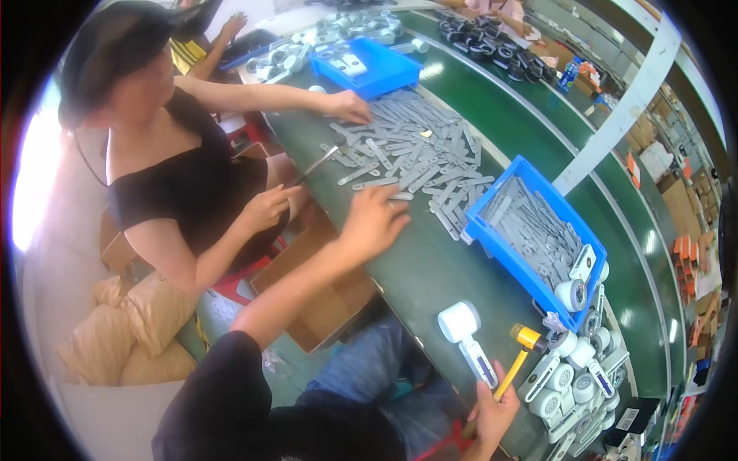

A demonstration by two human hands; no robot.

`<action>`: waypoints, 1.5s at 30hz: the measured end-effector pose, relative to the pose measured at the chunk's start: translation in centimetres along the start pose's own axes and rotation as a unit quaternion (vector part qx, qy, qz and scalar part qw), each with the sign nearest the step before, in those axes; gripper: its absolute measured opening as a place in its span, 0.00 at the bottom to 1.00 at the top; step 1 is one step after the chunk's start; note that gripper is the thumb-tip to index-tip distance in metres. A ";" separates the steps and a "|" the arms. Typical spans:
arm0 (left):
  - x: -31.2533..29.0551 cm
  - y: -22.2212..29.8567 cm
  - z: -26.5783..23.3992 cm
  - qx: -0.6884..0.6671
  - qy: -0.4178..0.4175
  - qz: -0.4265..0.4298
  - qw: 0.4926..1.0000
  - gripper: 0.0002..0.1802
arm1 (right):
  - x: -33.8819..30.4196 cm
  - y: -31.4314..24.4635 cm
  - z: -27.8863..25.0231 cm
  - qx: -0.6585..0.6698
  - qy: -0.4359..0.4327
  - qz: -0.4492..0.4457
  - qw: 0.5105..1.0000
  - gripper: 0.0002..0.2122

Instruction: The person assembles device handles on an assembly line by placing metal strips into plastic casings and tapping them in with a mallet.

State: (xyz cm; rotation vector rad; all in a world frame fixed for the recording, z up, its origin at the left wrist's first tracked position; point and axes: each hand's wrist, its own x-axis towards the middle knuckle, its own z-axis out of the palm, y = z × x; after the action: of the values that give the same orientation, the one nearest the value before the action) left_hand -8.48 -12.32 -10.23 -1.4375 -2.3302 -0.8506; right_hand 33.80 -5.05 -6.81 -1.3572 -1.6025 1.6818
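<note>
A black top [219, 403] (short-sleeved, loose about the arm) is worn with blue jeans [360, 370].

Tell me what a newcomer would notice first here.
Probably the sprawl of flat grey strips on the green table, upper middle, with a blue bin of more strips to its right. Next, likely the yellow-handled mallet in the wearer's right hand at lower right, beside a heap of pale devices.
</note>
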 end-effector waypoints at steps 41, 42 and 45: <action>-5.0 17.2 -4.2 -0.282 -0.142 0.259 0.913 0.30 | -6.6 -1.4 0.1 0.067 0.157 -0.033 0.985 0.09; -4.3 17.2 -3.8 -0.243 -0.124 0.281 0.920 0.31 | -6.2 -1.7 -0.3 0.097 0.170 -0.026 0.980 0.10; -3.6 18.4 -2.8 -0.201 -0.160 0.328 0.909 0.33 | -4.5 -2.5 -1.0 0.105 0.179 -0.036 0.978 0.12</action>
State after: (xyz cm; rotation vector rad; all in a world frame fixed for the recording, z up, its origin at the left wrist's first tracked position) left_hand 9.25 -10.43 -3.68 -2.4938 -1.6810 -0.9608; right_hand 35.79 -7.79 -2.76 -1.3821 -1.2195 1.4205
